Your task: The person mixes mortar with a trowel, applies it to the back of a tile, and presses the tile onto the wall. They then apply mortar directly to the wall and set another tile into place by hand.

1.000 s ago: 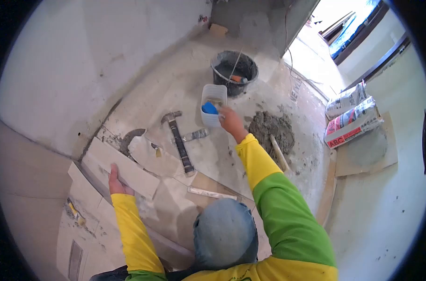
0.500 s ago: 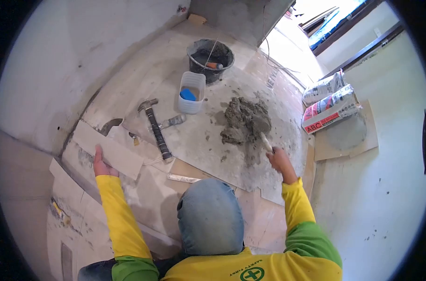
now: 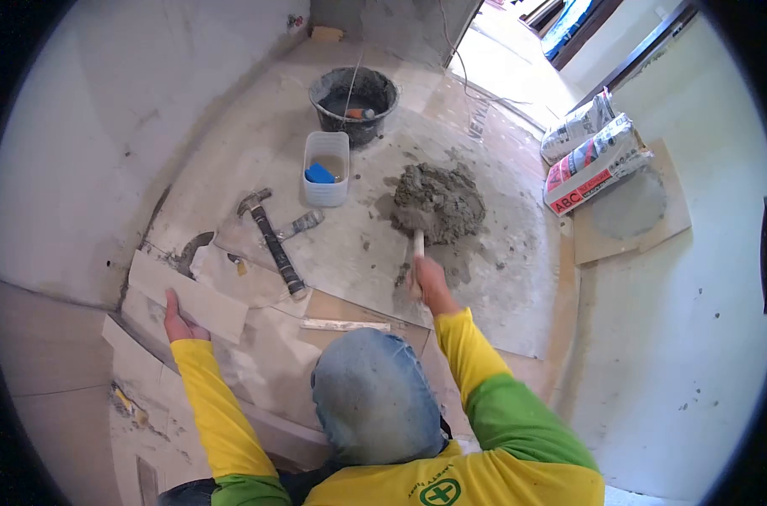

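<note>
My left hand (image 3: 184,325) is closed on the near edge of a long, pale tile piece (image 3: 194,293), thumb on top, fingers mostly hidden beneath. My right hand (image 3: 431,278) grips the light handle of a trowel (image 3: 418,244). The trowel's blade is sunk at the near edge of a grey mortar heap (image 3: 441,198) and mostly hidden there. Left of the heap lie a hammer (image 3: 274,243) with a black handle and a short tool with a grey, mortar-smeared handle (image 3: 306,222).
A black bucket (image 3: 319,108) with an orange-handled tool stands beyond a clear plastic tub (image 3: 325,196) holding a blue sponge (image 3: 319,174). Cement bags (image 3: 598,160) lean by the right wall, beside a mortar-stained board (image 3: 670,202). A whitish strip (image 3: 345,325) lies near my knee.
My right hand has swung the trowel left, from the heap's right side to its near edge. My left hand still holds the tile piece. The whole view has shifted slightly.
</note>
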The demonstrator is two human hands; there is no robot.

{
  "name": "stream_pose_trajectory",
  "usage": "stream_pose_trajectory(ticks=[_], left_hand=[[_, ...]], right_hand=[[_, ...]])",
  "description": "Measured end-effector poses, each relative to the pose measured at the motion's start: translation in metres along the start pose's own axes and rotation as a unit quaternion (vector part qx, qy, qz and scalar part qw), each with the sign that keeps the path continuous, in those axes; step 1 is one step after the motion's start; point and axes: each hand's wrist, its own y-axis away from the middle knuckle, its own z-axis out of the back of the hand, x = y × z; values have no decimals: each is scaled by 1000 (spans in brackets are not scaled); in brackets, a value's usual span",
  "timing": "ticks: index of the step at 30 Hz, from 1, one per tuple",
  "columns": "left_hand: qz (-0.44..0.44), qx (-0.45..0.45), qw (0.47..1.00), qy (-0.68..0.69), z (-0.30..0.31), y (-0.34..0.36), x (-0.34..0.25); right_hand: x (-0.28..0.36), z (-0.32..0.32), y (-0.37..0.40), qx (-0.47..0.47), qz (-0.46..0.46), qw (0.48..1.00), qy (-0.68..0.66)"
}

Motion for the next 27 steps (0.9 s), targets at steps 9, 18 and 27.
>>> stream_pose_trajectory(ticks=[9,18,27], left_hand=[[-28,9,998,46,22,0,-26],[-10,23,997,79,11,-3,-6],[3,32,999,30,-1,-12,-9]], right_hand=[[73,63,-13,-15,-53,997,-62],[78,138,-29,-160,175,786,571],[-14,145,34,-269,310,791,454]])
